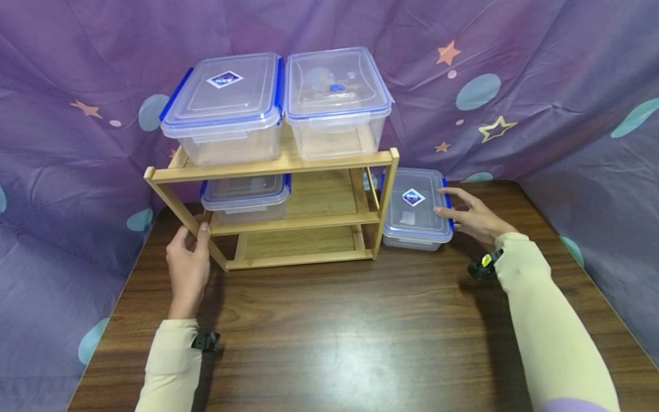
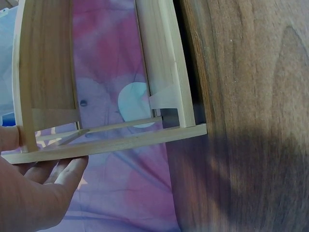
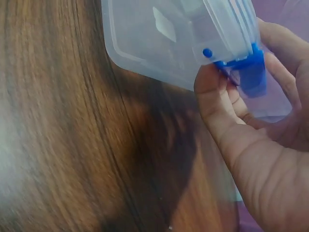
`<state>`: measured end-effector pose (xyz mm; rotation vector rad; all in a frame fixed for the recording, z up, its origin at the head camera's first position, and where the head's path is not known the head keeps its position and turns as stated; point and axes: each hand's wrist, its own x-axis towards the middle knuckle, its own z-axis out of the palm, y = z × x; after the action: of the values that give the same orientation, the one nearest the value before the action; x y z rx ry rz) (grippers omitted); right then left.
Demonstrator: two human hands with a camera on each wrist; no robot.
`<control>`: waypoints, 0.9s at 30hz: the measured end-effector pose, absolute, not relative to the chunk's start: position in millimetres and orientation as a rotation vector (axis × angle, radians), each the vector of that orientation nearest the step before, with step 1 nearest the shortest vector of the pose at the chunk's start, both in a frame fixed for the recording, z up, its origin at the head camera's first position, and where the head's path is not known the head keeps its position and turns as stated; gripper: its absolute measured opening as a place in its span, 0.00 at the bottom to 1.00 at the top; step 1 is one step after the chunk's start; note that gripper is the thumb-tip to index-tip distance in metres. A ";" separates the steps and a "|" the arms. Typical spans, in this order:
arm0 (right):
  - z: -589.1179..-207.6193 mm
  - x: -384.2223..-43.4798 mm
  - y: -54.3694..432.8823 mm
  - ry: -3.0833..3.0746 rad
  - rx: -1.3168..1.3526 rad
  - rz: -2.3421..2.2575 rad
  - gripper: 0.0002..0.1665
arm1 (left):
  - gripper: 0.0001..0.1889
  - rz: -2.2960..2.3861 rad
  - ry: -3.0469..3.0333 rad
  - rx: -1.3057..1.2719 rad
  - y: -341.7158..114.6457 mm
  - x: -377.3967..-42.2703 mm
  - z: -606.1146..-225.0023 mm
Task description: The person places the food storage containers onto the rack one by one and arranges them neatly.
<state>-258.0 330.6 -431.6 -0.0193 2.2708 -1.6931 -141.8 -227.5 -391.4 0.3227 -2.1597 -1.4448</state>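
Observation:
A three-tier wooden rack [image 1: 304, 225] stands on the table. My left hand [image 1: 189, 266] grips its left front post; in the left wrist view the thumb and the fingers [image 2: 72, 176] lie on opposite sides of that post. Right of the rack is a clear food container [image 1: 412, 214] with blue side clips and a diamond label. My right hand [image 1: 476, 220] holds this container by its right side. Up close, the thumb [image 3: 212, 84] lies by the blue clip [image 3: 251, 75], with other fingers behind; some fingertips are hidden.
On the top tier sit two larger clear containers, one with blue clips [image 1: 226, 109] and one [image 1: 337, 109] with a blue lid button. A smaller container [image 1: 247, 200] sits left on the middle tier. The purple curtain [image 1: 556, 63] hangs behind the brown table [image 1: 319, 343].

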 end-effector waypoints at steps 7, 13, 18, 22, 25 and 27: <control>-440.9 -254.1 328.3 2.110 -0.081 -1.983 0.34 | 0.20 -1.427 -2.161 0.314 -227.8 -142.0 -392.3; -444.7 -251.1 325.9 2.096 -0.088 -2.062 0.30 | 0.20 -1.436 -2.155 0.308 -228.4 -142.8 -392.5; -446.8 -248.9 325.7 2.028 -0.132 -2.151 0.30 | 0.19 -1.449 -2.149 0.312 -228.2 -142.9 -392.4; -447.6 -245.5 326.1 2.018 -0.111 -2.177 0.31 | 0.19 -1.456 -2.145 0.314 -227.8 -142.5 -391.8; -446.6 -242.5 326.5 1.990 -0.107 -2.202 0.32 | 0.19 -1.456 -2.145 0.313 -227.9 -142.1 -391.8; -444.7 -240.5 325.7 2.003 -0.100 -2.208 0.32 | 0.19 -1.449 -2.147 0.314 -228.2 -142.3 -392.0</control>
<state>-240.5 325.7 -444.7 -0.0999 2.0027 -2.2080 -142.3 -228.2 -392.0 0.3141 -2.1473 -1.4493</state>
